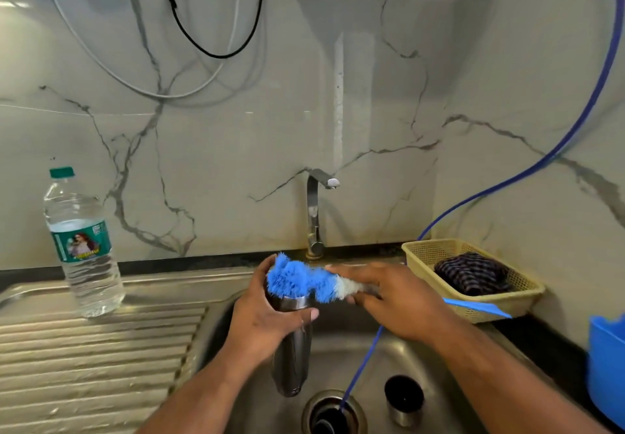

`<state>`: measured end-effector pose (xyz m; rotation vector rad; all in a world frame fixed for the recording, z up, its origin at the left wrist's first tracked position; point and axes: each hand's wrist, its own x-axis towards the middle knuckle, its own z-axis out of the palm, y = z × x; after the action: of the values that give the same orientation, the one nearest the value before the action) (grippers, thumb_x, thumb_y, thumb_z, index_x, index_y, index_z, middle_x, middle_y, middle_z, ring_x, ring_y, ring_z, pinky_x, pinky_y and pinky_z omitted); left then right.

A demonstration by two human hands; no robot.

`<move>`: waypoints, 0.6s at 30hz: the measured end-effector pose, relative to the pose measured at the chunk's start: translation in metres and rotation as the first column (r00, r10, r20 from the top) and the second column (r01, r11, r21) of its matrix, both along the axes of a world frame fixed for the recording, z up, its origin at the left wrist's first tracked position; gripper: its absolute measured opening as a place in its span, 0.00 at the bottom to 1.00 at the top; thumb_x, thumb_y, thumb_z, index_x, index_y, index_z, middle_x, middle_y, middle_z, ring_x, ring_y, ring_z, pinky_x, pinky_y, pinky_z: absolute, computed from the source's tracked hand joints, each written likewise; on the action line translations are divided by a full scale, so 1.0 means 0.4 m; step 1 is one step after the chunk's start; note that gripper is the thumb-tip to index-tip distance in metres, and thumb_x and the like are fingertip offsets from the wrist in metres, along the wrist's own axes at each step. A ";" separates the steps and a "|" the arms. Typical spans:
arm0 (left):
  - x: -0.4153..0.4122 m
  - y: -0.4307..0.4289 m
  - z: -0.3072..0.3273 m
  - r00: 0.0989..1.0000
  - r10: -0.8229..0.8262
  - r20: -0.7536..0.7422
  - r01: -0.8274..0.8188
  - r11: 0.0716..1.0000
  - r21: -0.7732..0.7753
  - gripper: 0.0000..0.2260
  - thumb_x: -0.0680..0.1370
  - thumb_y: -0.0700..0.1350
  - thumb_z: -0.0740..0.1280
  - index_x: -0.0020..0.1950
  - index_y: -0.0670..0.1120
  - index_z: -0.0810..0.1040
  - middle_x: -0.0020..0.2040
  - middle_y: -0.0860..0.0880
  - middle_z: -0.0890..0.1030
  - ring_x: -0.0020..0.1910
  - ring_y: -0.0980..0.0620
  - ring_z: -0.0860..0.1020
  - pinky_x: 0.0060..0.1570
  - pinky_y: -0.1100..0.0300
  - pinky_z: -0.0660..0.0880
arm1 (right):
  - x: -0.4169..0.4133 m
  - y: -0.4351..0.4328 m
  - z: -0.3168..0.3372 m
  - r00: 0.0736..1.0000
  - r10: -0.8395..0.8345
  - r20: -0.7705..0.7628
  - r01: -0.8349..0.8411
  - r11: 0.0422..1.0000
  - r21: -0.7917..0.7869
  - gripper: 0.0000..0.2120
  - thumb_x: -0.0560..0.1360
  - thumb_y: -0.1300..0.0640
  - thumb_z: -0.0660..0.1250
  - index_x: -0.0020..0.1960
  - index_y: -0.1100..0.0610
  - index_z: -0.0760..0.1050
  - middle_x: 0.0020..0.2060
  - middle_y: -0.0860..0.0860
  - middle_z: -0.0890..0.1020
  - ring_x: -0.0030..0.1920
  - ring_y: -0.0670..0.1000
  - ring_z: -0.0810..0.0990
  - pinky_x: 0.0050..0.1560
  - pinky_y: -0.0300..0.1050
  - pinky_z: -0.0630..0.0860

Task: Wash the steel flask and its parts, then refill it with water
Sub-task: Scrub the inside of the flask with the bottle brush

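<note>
With the left hand (pixel 267 325) grip wrapped round the steel flask (pixel 292 366) over the sink (pixel 338 366) and the right hand (pixel 399 301) grip holding the bottle brush (pixel 304 281) across its mouth, best tip the brush upright, then plunge and twist.

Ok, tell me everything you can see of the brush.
The brush has a fluffy head of blue bristles, turning white near the stem, and a flat blue plastic-looking handle that sticks out past the right hand. It lies almost level, its tip at the open mouth of the flask, not inside. The right hand grips it where the bristles end; the left hand, holding the flask, seems to touch the tip.
</note>
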<state>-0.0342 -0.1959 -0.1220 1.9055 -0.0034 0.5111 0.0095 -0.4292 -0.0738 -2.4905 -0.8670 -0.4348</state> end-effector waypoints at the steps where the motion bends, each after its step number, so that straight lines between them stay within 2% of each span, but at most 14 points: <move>1: -0.008 -0.002 0.008 1.000 -0.005 -0.006 0.005 1.000 0.005 0.50 0.60 0.50 0.86 0.77 0.61 0.64 0.62 0.62 0.80 0.61 0.62 0.78 0.67 0.55 0.75 | 0.002 -0.002 0.000 1.000 -0.024 0.012 0.025 1.000 -0.006 0.30 0.78 0.46 0.67 0.72 0.22 0.59 0.61 0.38 0.81 0.60 0.43 0.79 0.57 0.50 0.80; 4: -0.025 0.001 0.030 0.999 -0.041 0.004 0.041 0.999 -0.008 0.45 0.62 0.51 0.86 0.74 0.61 0.67 0.61 0.60 0.83 0.58 0.61 0.81 0.61 0.57 0.78 | 0.006 -0.008 0.001 0.997 -0.065 0.039 0.065 0.998 0.014 0.29 0.80 0.46 0.67 0.73 0.24 0.60 0.51 0.42 0.81 0.52 0.45 0.79 0.54 0.50 0.79; 7: -0.042 -0.003 0.056 0.997 -0.080 -0.010 0.078 0.986 -0.145 0.32 0.66 0.46 0.84 0.67 0.53 0.77 0.56 0.54 0.86 0.55 0.56 0.84 0.54 0.60 0.81 | -0.006 -0.008 0.003 0.998 0.029 -0.063 -0.018 0.985 0.173 0.28 0.79 0.48 0.70 0.71 0.25 0.65 0.57 0.38 0.83 0.57 0.41 0.80 0.60 0.45 0.78; 9: -0.050 0.000 0.067 0.991 -0.127 -0.037 0.110 0.948 -0.298 0.27 0.65 0.48 0.84 0.61 0.47 0.81 0.53 0.48 0.87 0.54 0.48 0.85 0.52 0.56 0.81 | -0.005 -0.007 0.002 0.998 0.011 -0.068 0.004 0.975 0.223 0.27 0.79 0.49 0.70 0.72 0.27 0.68 0.60 0.38 0.83 0.59 0.39 0.79 0.62 0.43 0.77; 13: -0.051 0.013 0.076 0.982 -0.188 -0.032 0.149 0.861 -0.485 0.41 0.54 0.64 0.84 0.59 0.42 0.82 0.52 0.42 0.86 0.54 0.43 0.84 0.55 0.50 0.79 | -0.025 -0.002 0.008 0.980 0.132 -0.147 -0.079 0.943 0.322 0.25 0.79 0.45 0.71 0.71 0.27 0.69 0.61 0.34 0.81 0.61 0.34 0.78 0.63 0.36 0.73; 14: -0.052 0.012 0.082 0.982 -0.188 -0.019 0.149 0.834 -0.531 0.41 0.55 0.67 0.82 0.59 0.43 0.82 0.53 0.41 0.86 0.54 0.43 0.85 0.54 0.49 0.79 | -0.030 0.001 0.012 0.971 0.177 -0.161 -0.114 0.934 0.339 0.25 0.78 0.41 0.70 0.71 0.26 0.68 0.62 0.33 0.80 0.63 0.34 0.76 0.64 0.38 0.73; 16: -0.056 0.011 0.097 0.980 -0.197 -0.007 0.154 0.787 -0.597 0.33 0.68 0.70 0.71 0.61 0.45 0.83 0.55 0.41 0.86 0.54 0.43 0.85 0.55 0.49 0.79 | -0.036 0.005 0.015 0.952 0.251 -0.177 -0.169 0.909 0.381 0.25 0.76 0.34 0.69 0.71 0.26 0.68 0.65 0.32 0.78 0.67 0.35 0.75 0.68 0.41 0.72; 18: -0.052 0.022 0.100 0.979 -0.199 -0.039 0.127 0.751 -0.647 0.32 0.75 0.71 0.60 0.63 0.47 0.82 0.55 0.40 0.86 0.54 0.42 0.85 0.53 0.48 0.79 | -0.046 0.007 0.018 0.936 0.300 -0.186 -0.216 0.903 0.371 0.23 0.75 0.33 0.68 0.70 0.28 0.71 0.65 0.34 0.79 0.67 0.37 0.76 0.69 0.43 0.73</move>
<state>-0.0548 -0.1871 -0.0820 1.2303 0.0664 0.2387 -0.0087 -0.4265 -0.0665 -2.0188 -0.9191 -0.1706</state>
